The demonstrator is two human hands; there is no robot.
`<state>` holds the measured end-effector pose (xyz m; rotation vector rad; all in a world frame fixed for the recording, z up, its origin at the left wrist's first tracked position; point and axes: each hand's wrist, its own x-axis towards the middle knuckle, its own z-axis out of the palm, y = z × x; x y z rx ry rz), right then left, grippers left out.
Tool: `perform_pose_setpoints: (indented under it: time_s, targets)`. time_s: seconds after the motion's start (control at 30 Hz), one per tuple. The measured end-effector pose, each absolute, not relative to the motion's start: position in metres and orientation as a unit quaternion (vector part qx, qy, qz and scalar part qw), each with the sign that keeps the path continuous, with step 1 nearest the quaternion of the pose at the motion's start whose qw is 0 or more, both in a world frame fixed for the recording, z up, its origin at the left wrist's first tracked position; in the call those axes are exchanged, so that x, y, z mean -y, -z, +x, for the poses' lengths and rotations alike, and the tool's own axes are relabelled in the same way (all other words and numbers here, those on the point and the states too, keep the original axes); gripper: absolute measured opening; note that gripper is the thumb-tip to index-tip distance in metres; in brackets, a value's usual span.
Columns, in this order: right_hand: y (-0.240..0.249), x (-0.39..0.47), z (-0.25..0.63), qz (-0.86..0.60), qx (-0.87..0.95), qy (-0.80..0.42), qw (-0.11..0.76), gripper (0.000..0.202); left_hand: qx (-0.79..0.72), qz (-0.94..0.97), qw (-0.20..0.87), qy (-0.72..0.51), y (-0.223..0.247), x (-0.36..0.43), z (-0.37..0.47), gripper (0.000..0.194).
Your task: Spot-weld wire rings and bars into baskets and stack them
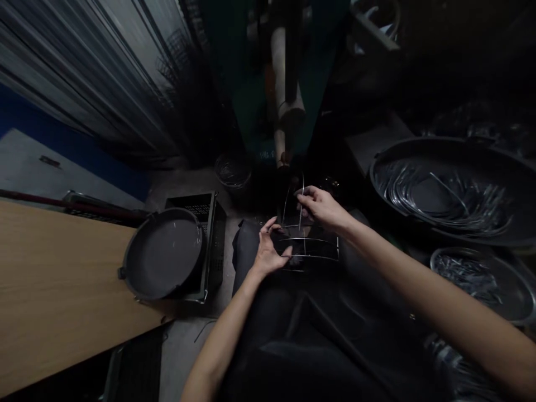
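Note:
A wire frame [321, 257] of thin bent metal rods lies above my lap, below the tip of a machine arm. My left hand [270, 252] grips its left side, thumb toward me and fingers curled at the far side. My right hand [319, 206] pinches a curved metal wire [300, 215] between thumb and fingers, near the frame's far edge. The wire stands roughly upright in view. Ahead is the machine arm [288, 109], a pale cylinder pointing down toward the work. Where wire and frame meet is too dark to make out.
On the right are a large round tray [444, 231] of bent wires and a smaller bowl [519, 304] of short metal pieces. A black round tray [163, 257] rests on a plastic crate [213, 223] at left, near a wooden board [62, 290]. A dark apron [310, 340] covers my lap.

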<state>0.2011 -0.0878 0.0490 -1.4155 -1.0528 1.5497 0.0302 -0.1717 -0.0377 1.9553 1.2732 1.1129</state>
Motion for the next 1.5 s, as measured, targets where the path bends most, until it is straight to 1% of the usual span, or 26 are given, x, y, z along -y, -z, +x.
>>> perform_pose_setpoints:
  time_s: [0.07,0.17,0.37,0.53,0.87,1.03,1.37,1.5]
  targets:
    - [-0.054,0.078,0.199,-0.551,0.414,-0.604,0.400,0.004,-0.445,0.733,0.233,-0.459,0.036,0.158,0.037,0.081]
    - [-0.067,0.059,0.198,-0.533,0.413,-0.602,0.427,0.003,-0.420,0.745,0.205,-0.476,0.019,0.132,0.039,0.084]
    - [-0.082,0.028,0.195,-0.515,0.419,-0.592,0.457,0.008,-0.369,0.752,0.203,-0.508,0.000,0.092,0.034,0.085]
    - [-0.077,0.012,0.193,-0.511,0.431,-0.582,0.463,0.017,-0.340,0.762,0.191,-0.516,-0.003,0.075,0.036,0.085]
    - [-0.071,-0.013,0.191,-0.506,0.446,-0.566,0.475,0.035,-0.316,0.760,0.228,-0.520,-0.012,0.045,0.031,0.086]
    - [-0.073,-0.023,0.188,-0.521,0.465,-0.548,0.461,0.032,-0.329,0.762,0.213,-0.515,-0.014,0.034,0.028,0.087]
    - [-0.056,-0.053,0.191,-0.500,0.476,-0.533,0.489,0.029,-0.327,0.767,0.210,-0.511,-0.020,0.012,0.025,0.088]
    - [-0.051,-0.057,0.191,-0.492,0.463,-0.547,0.494,0.030,-0.334,0.773,0.215,-0.494,-0.019,0.007,0.023,0.088]
